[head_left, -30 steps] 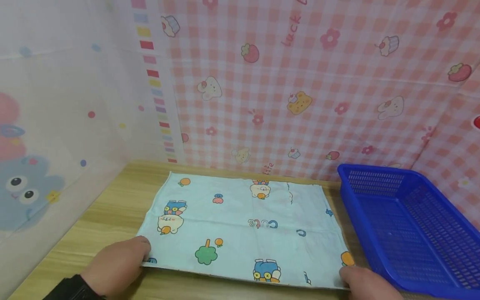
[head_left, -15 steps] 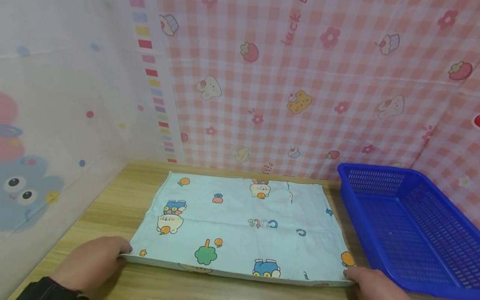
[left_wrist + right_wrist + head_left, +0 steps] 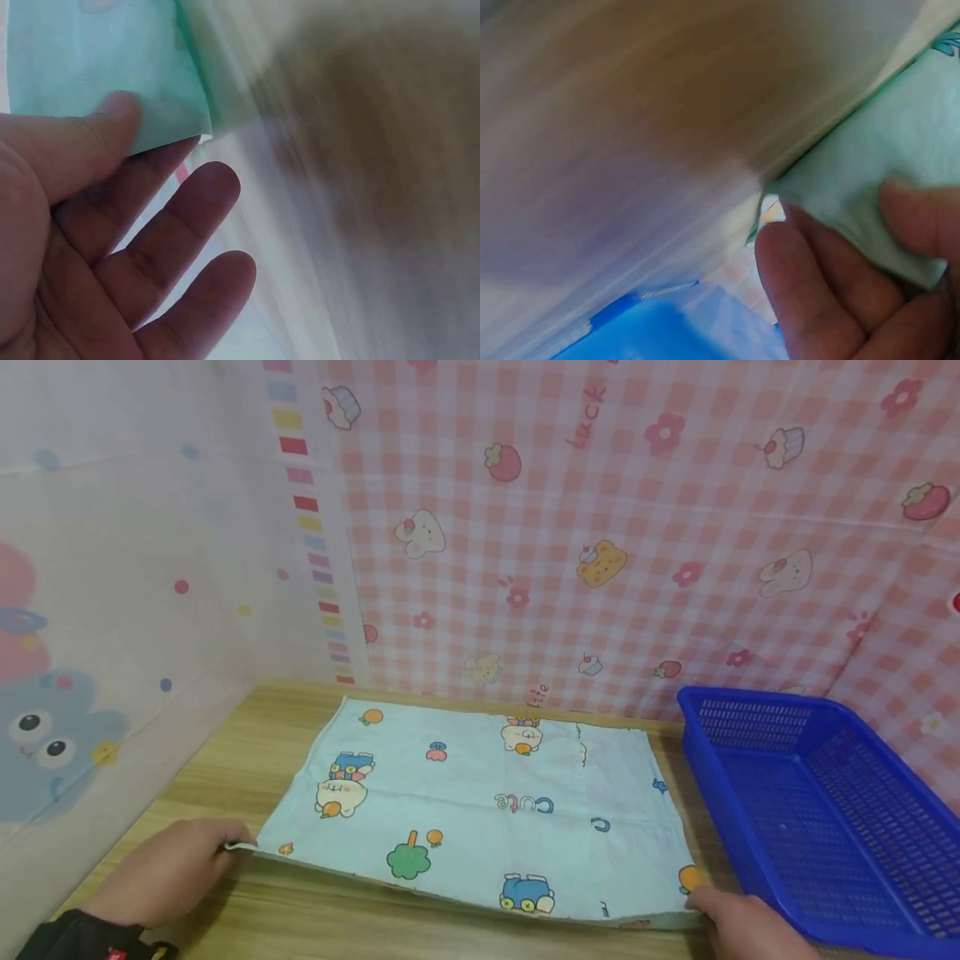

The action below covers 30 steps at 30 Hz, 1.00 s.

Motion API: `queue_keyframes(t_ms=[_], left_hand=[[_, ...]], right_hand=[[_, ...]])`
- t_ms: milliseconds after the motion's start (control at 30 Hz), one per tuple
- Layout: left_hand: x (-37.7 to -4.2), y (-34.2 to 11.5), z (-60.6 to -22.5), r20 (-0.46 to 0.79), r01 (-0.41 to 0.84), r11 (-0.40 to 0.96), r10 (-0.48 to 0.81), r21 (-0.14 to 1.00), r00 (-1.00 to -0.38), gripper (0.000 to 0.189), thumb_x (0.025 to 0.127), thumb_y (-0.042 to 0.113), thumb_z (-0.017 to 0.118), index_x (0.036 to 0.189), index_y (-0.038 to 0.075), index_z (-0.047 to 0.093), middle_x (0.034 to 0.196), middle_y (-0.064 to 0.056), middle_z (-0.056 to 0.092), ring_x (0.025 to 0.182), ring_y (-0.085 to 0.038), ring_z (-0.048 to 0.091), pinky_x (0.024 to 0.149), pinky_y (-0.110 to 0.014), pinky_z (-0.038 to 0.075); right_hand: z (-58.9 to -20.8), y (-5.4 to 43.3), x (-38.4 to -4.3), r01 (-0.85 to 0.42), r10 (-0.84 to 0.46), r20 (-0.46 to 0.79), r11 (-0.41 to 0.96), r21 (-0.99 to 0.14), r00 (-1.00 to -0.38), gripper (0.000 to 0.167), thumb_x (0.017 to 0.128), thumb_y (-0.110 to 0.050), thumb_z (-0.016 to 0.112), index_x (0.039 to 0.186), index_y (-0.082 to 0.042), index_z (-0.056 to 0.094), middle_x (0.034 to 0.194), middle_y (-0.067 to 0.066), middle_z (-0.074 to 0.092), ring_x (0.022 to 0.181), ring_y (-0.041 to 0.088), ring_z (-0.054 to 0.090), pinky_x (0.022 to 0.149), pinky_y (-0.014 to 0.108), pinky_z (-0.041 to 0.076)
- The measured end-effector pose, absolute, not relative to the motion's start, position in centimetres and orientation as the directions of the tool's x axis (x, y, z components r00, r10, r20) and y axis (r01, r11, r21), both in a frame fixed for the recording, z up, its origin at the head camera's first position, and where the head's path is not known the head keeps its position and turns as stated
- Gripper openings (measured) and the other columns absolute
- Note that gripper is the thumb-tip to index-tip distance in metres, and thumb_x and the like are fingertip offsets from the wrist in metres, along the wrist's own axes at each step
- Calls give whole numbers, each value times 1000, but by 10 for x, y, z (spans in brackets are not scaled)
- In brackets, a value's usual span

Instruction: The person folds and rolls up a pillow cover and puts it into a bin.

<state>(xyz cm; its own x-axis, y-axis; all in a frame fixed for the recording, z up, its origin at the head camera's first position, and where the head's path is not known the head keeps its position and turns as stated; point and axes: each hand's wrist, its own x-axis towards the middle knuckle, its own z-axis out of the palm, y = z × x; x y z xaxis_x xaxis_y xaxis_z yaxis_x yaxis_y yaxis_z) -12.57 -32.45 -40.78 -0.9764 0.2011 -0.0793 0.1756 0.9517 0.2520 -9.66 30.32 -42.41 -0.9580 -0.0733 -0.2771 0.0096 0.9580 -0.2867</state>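
Observation:
A pale mint cloth printed with bears, oranges and a green tree lies as a folded rectangle on the wooden table. At its near left corner my left hand pinches the edge and lifts it off the wood. The left wrist view shows the thumb on top of the cloth and the index finger beneath, with the other fingers spread. My right hand pinches the near right corner. In the right wrist view, the thumb presses the cloth corner against the fingers underneath. The near edge sags between both hands.
A blue plastic basket stands to the right of the cloth, close by my right hand. Pink checked fabric hangs behind the table. White printed fabric hangs on the left.
My left hand has moved left and up, drawing the near left corner outward and raising it. My right hand has stayed at its corner, almost still.

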Motion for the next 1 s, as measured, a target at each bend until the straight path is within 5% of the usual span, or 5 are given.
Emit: queue_keyframes(t_ms=[200, 467, 633, 800, 1000], left_hand=[[-132, -333, -400, -44, 128, 909, 158, 396, -986, 24, 109, 22, 56, 119, 14, 77, 119, -10, 77, 108, -30, 72, 87, -55, 59], [-134, -341, -395, 91, 131, 844, 97, 519, -991, 42, 114, 35, 43, 136, 12, 70, 139, -22, 68, 131, -54, 57, 97, -71, 48], [-136, -340, -394, 156, 113, 825, 31, 554, -987, 47, 114, 40, 41, 138, 12, 69, 142, -25, 64, 133, -56, 54, 95, -72, 47], [-142, -335, -391, 180, 75, 812, -38, 579, -983, 54, 114, 45, 38, 140, 9, 67, 142, -26, 64, 104, -36, 66, 83, -47, 52], [-150, -331, -388, 203, 38, 748, -131, 663, -970, 58, 113, 48, 37, 135, 4, 67, 146, -28, 60, 124, -41, 59, 93, -57, 49]], right_hand=[[-420, 295, -95, 44, -22, -199, 946, -322, -980, 29, 98, -2, 67, 123, -16, 70, 89, 3, 76, 65, 14, 62, 59, 35, 49], [-409, 280, -93, 79, 64, -48, 900, -429, -997, 17, 103, -12, 64, 119, -11, 68, 85, 3, 73, 64, 14, 54, 57, 32, 40], [-396, 271, -88, 161, 179, -17, 830, -535, -984, 24, 106, -17, 60, 129, -11, 67, 87, 5, 70, 57, 14, 45, 55, 30, 37], [-385, 266, -90, 191, 261, 19, 752, -631, -965, 26, 109, -21, 56, 131, -10, 65, 81, 6, 63, 56, 15, 42, 53, 31, 36], [-377, 263, -96, 103, 302, 174, 718, -688, -937, 24, 109, -23, 58, 122, -8, 70, 92, 6, 74, 70, 2, 50, 61, 25, 41]])
